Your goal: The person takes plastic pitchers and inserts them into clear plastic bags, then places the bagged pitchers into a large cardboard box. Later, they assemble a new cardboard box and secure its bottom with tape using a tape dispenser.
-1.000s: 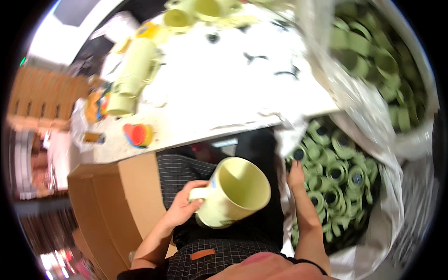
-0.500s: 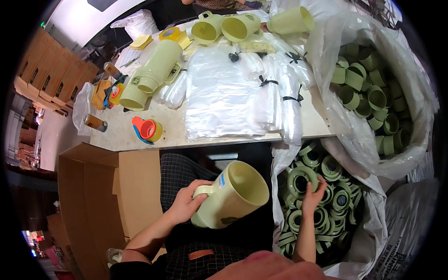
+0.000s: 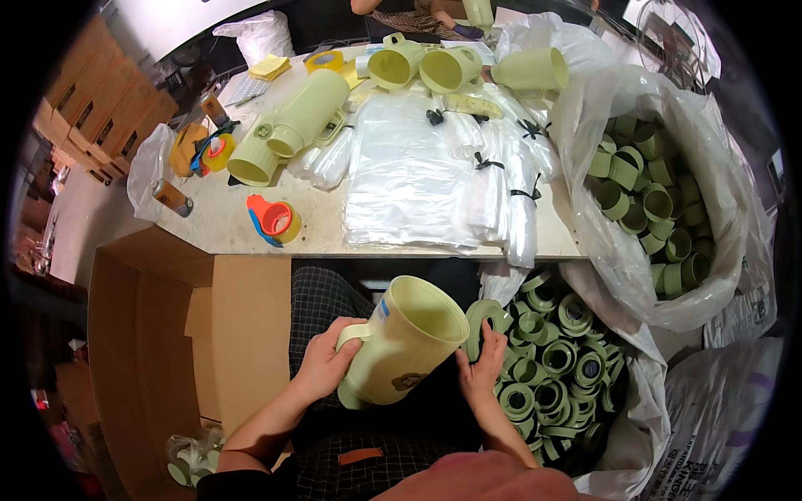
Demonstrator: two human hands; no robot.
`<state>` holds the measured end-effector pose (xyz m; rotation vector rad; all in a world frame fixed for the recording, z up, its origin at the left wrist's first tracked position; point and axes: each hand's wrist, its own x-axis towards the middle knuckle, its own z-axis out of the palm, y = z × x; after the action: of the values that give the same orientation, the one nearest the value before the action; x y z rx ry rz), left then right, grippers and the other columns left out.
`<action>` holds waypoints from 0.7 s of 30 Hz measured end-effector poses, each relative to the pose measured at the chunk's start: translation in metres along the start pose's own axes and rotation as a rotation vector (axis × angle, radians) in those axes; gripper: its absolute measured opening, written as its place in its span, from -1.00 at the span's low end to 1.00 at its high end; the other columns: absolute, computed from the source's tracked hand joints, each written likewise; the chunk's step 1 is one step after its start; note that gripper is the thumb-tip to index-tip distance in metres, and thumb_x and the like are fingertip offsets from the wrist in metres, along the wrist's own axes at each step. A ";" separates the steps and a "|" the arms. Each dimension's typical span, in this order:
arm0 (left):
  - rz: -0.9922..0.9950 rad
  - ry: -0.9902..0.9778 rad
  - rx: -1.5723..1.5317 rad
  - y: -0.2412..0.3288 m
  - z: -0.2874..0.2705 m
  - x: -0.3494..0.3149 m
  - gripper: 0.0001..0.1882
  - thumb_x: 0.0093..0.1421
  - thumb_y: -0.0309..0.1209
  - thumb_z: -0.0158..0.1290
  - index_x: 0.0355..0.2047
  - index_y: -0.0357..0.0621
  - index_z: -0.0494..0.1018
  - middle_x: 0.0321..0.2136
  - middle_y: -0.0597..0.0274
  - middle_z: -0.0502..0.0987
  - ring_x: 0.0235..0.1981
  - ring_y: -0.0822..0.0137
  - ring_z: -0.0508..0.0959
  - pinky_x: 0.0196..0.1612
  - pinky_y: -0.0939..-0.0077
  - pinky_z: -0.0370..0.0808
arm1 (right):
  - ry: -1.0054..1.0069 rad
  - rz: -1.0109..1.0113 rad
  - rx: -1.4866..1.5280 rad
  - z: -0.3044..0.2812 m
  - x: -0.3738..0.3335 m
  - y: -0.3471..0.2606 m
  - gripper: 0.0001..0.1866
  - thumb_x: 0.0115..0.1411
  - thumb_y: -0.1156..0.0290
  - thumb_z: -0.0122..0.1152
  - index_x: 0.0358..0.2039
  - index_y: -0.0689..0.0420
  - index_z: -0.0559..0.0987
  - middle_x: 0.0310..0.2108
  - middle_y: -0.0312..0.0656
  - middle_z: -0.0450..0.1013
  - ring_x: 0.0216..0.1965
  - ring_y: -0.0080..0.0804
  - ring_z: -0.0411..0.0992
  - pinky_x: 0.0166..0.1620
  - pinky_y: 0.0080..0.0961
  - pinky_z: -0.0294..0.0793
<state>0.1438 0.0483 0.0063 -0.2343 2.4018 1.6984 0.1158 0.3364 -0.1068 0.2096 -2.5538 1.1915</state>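
A pale green jug-like plastic body [image 3: 409, 351] with a handle is tilted over my lap, its wide mouth facing up and right. My left hand [image 3: 326, 366] is closed round its handle. Beside the jug's mouth, my right hand [image 3: 483, 367] grips a darker green plastic ring [image 3: 474, 324] between thumb and fingers, the ring turned partly edge-on. Ring and rim lie very close; whether they touch I cannot tell. Several similar green rings [image 3: 558, 357] fill an open white sack [image 3: 647, 409] just right of that hand.
An open cardboard box [image 3: 251, 334] stands at left. The table [image 3: 322, 225] holds stacked clear bags [image 3: 409, 184], a tape dispenser [image 3: 276, 221] and several pale green jug bodies [image 3: 305, 108]. A plastic bag [image 3: 718, 275] of green cups is at right. Another person [image 3: 418, 17] sits beyond.
My right hand has lifted a ring from the sack and brought it left to the jug's mouth. The jug has shifted slightly up and left, still in my left hand.
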 end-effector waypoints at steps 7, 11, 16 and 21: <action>0.227 -0.041 0.044 -0.006 0.010 0.004 -0.61 0.25 -0.35 0.08 0.08 -0.17 0.47 -0.08 -0.01 0.58 -0.05 0.08 0.62 0.02 0.33 0.51 | 0.038 0.231 0.387 -0.048 0.066 0.004 -0.62 0.27 0.33 0.19 -0.01 0.35 0.54 -0.24 -0.14 0.46 -0.13 -0.32 0.42 0.03 -0.39 0.38; 0.076 -0.180 -0.126 -0.012 0.004 0.008 -0.61 0.33 -0.34 0.07 0.12 -0.19 0.45 -0.04 0.07 0.59 -0.05 0.27 0.60 0.04 0.39 0.51 | -0.250 -0.331 0.367 -0.068 0.106 -0.076 -0.33 0.06 0.01 0.41 0.07 0.23 0.57 -0.31 -0.17 0.37 -0.29 -0.27 0.34 -0.20 -0.41 0.35; 0.198 -0.161 -0.211 -0.027 0.012 0.008 -0.63 0.32 -0.39 0.08 0.12 -0.19 0.45 -0.08 0.10 0.62 -0.09 0.31 0.61 0.01 0.40 0.53 | -0.455 -0.494 0.288 -0.061 0.097 -0.081 -0.33 0.03 0.04 0.43 0.07 0.22 0.59 -0.36 -0.22 0.32 -0.35 -0.34 0.33 -0.29 -0.43 0.35; 0.144 -0.232 -0.312 -0.037 -0.001 0.009 -0.57 0.34 -0.23 0.09 0.13 -0.18 0.46 0.00 0.14 0.59 0.01 0.36 0.55 0.10 0.38 0.48 | -0.491 -0.445 0.258 -0.063 0.080 -0.078 -0.32 0.09 -0.04 0.38 0.07 0.24 0.60 -0.36 -0.23 0.32 -0.36 -0.38 0.32 -0.31 -0.48 0.34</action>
<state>0.1443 0.0350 -0.0297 0.0931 2.0266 2.0360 0.0746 0.3345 0.0152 1.1925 -2.5092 1.4053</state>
